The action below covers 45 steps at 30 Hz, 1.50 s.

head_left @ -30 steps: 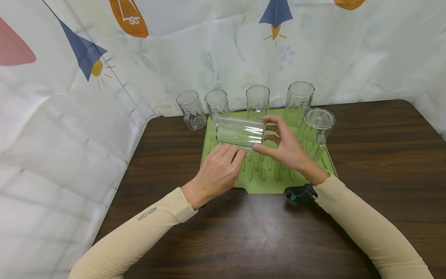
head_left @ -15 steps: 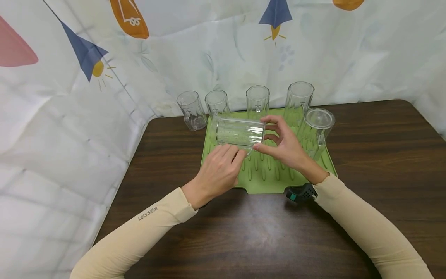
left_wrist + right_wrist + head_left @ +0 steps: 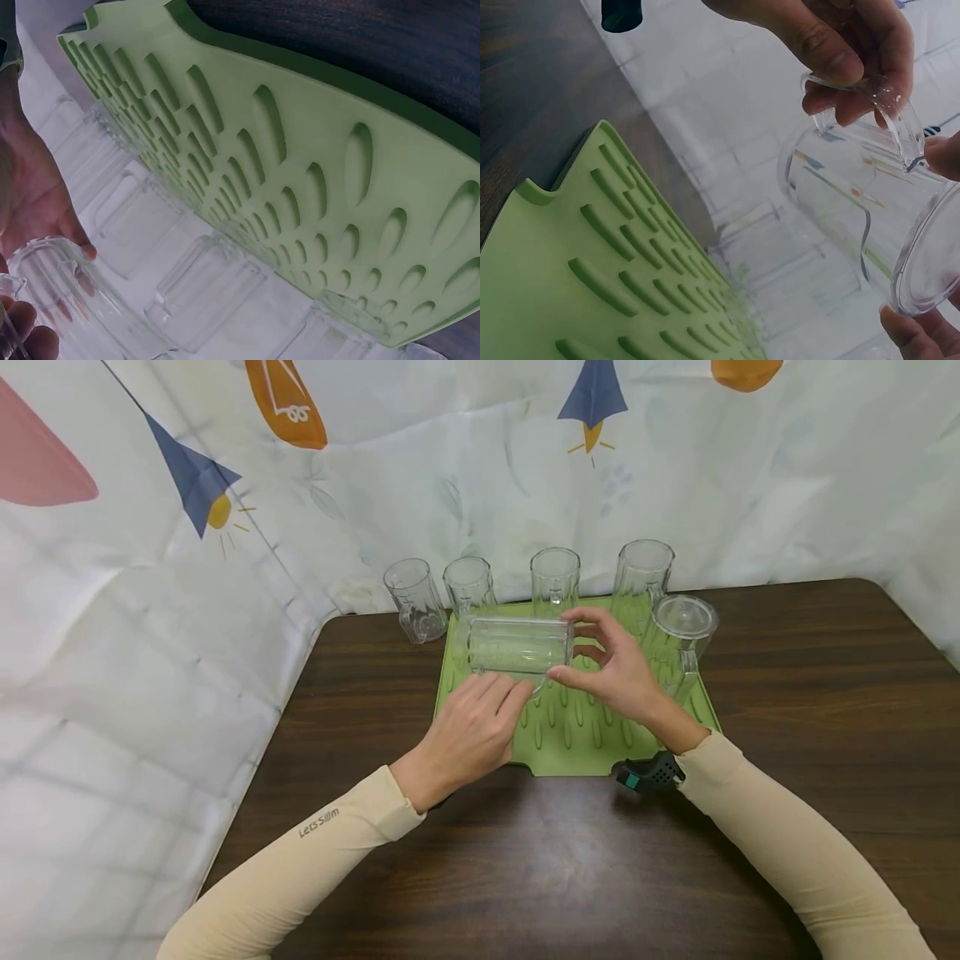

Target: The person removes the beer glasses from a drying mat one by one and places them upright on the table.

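A clear glass mug (image 3: pixel 517 647) lies sideways in the air over the green drying mat (image 3: pixel 566 760), its mouth to the left. My left hand (image 3: pixel 474 722) grips its handle from below; in the right wrist view the thumb and curled fingers close round the handle (image 3: pixel 900 124). With thumb and fingertips spread, my right hand (image 3: pixel 618 677) holds the base end on the right. Part of the handle is hidden behind the left hand. Near the right forearm, an upside-down mug (image 3: pixel 684 620) stands on the mat.
Along the back, upright glass mugs stand in a row: a mug (image 3: pixel 555 577) in the middle, a mug (image 3: pixel 643 577) to its right, and a mug (image 3: pixel 468 581) to its left. Another mug (image 3: pixel 420 610) stands beyond the mat's left corner. A printed curtain (image 3: pixel 420 485) hangs behind the dark table (image 3: pixel 352 693).
The held mug has turned slightly and now lies more nearly level. Both hands keep their hold in almost the same place. The head view has shifted a little.
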Available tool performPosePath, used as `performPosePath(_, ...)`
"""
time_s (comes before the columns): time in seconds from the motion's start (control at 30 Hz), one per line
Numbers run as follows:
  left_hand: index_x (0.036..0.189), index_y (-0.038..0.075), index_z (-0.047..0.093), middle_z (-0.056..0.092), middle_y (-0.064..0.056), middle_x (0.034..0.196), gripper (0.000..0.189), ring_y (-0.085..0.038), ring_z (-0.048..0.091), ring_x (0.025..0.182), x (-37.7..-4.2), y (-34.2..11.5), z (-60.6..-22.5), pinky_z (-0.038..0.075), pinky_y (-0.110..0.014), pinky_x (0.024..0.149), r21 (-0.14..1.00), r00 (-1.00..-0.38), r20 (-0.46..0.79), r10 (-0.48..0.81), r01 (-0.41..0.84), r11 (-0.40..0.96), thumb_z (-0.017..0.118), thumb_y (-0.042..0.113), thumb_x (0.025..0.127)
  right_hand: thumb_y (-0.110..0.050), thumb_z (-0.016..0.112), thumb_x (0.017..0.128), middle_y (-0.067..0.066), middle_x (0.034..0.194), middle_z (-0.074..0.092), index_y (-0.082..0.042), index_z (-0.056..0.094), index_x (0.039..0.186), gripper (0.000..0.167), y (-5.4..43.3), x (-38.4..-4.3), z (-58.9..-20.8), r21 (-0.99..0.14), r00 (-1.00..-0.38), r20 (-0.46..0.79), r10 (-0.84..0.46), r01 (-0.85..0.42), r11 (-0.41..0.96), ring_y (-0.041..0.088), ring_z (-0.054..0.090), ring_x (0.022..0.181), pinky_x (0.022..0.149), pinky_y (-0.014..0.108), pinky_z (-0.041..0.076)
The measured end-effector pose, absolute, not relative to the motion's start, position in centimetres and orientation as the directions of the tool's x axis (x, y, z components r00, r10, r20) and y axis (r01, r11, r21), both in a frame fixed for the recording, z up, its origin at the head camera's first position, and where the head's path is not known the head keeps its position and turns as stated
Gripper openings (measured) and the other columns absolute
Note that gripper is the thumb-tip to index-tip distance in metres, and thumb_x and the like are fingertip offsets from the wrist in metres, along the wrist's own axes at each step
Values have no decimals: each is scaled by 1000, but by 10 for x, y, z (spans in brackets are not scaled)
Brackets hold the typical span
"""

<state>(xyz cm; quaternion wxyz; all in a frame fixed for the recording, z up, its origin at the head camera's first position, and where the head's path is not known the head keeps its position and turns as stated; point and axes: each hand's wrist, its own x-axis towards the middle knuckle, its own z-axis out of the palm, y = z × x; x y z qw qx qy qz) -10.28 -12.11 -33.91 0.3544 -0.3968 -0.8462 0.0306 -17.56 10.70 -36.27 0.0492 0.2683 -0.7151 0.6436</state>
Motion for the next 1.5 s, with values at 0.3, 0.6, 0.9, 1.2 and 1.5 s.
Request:
performPosePath(0.3,117,0,69,73,-9,104,24,-25,69,93,-105,-123,-336,58,-38,82,-146,-407,710,574,713,685,59,11,98,11,82,78,4,141,51,0,48,139,71,110,-177,-358,-866,-831,475,-289,-500,14,19,56,124,97,16,55)
performPosePath(0.6,116,-2,67,70,-16,108,22,-31,66,100,-107,-127,-329,56,-44,84,199,-476,830,290,739,644,63,8,97,17,79,77,-6,138,53,1,50,139,70,118,-179,-351,-846,-815,520,-255,-533,-20,16,58,124,97,17,55)
performPosePath(0.9,118,-5,61,66,-20,109,22,-27,64,102,-108,-132,-339,52,-32,85,619,-691,723,-9,641,454,60,6,100,21,75,77,6,141,52,-11,55,137,71,124,-180,-344,-837,-811,545,-214,-540,-85,14,58,125,98,18,55)
performPosePath(1.2,112,3,58,64,3,101,16,-11,66,93,-113,-119,-351,53,-24,80,927,-926,351,-139,364,-87,47,14,108,22,73,78,5,143,52,1,48,142,72,126,-181,-344,-839,-815,543,-201,-537,-89,14,57,126,99,19,55)
performPosePath(1.5,105,18,57,63,6,99,29,-10,66,95,-118,-100,-358,50,-22,81,832,-999,52,9,38,-554,34,35,112,23,73,78,11,146,50,3,47,142,72,125,-184,-349,-837,-814,547,-195,-540,-90,15,58,127,100,19,55)
